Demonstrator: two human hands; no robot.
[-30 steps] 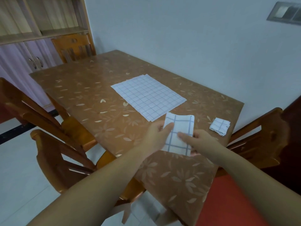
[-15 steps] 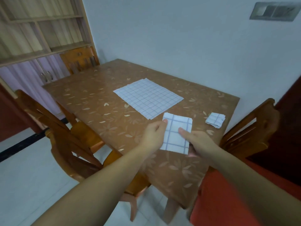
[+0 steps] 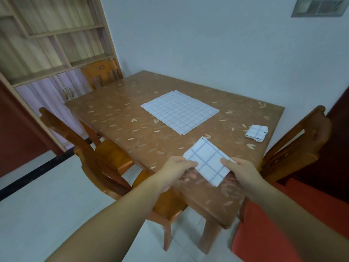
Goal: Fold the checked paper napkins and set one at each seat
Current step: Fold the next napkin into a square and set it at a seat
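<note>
Wooden dining table point(image 3: 117, 118) with chairs, seen from above. Both hands hold one folded checked napkin point(image 3: 206, 160) over the near edge: left hand point(image 3: 176, 172) pinches its left corner, right hand point(image 3: 240, 170) its right side, probably to crease it again. Unfolded napkins point(image 3: 179, 111) wait mid-table; a small folded stack point(image 3: 256, 132) lies right.

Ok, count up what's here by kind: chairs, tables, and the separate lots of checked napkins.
Chairs: 4
Tables: 1
Napkin lots: 3: flat stack, folded pile, held napkin
Total: 8
</note>
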